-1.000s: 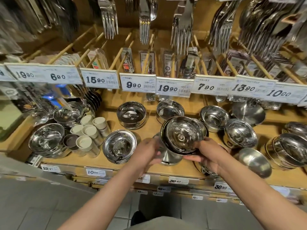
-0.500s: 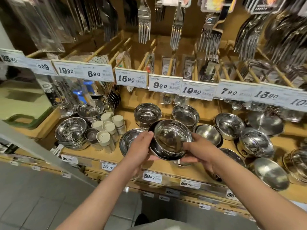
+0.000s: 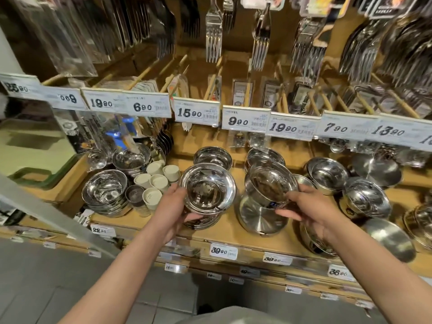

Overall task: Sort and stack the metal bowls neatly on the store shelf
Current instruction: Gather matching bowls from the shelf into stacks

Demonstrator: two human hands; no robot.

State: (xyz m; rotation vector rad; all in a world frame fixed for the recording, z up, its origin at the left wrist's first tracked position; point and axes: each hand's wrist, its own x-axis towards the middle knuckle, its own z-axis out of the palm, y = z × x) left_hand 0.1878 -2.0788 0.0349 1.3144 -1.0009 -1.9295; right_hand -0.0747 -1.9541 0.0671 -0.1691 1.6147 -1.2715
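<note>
The left hand (image 3: 174, 208) grips a wide-rimmed steel bowl (image 3: 208, 189) by its near edge, just above a low stack of bowls (image 3: 203, 222) on the wooden shelf (image 3: 233, 232). The right hand (image 3: 309, 210) pinches a deeper steel bowl (image 3: 268, 183), tilted, over an upturned steel pot (image 3: 259, 216). Half a second ago both hands held one nested pair in the middle; now the pair is split, one bowl per hand (sorting by shape, it seems). Each bowl probably goes onto its matching pile next.
</note>
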